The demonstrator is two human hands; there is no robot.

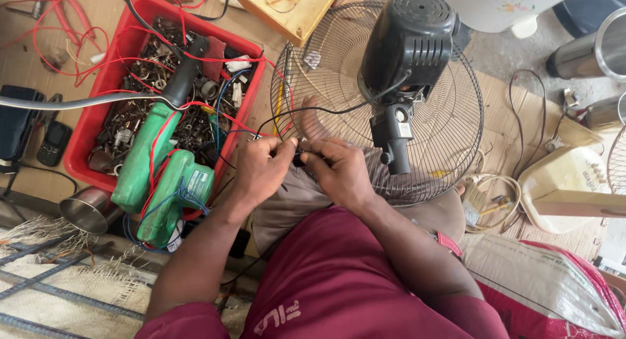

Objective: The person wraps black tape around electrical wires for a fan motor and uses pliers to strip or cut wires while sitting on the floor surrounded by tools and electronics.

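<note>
1. At the centre of the frame, the left hand [264, 166] and right hand [336, 169] are meeting fingertip to fingertip, both pinching closed on a thin black wire [326, 110] that is running up to the black fan motor [407, 48].
2. The wire could be slipping or snapping, I'd judge, since it is thin and pulled taut toward the motor.
3. At left, the red tray [81, 133] of loose parts and the green blower [160, 176] are crowding the left elbow; red wires are trailing close enough to snag.
4. Right of centre, the wire fan guard [456, 117] is lying behind the hands, hemming them in.
</note>
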